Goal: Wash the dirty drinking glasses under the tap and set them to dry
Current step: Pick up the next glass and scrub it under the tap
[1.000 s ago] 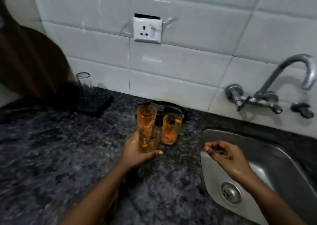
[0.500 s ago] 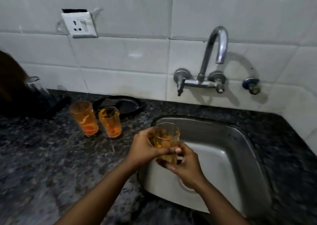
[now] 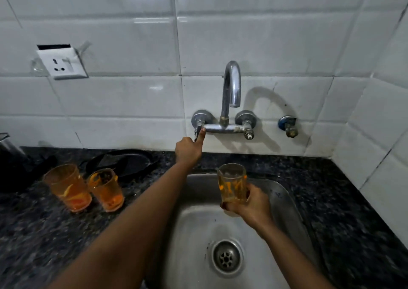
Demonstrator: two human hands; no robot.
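Orange-smeared glass (image 3: 232,184) gripped upright in right hand (image 3: 251,205); left hand (image 3: 188,149) fingers tap lever (image 3: 198,132).

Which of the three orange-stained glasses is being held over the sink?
The glass in the right hand, upright below the tap. The other two glasses stand untouched on the counter, left of the sink.

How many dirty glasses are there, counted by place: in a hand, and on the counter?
Dirty glass in the right hand, held over the sink: 1
Dirty glasses on the counter: 2
Total: 3
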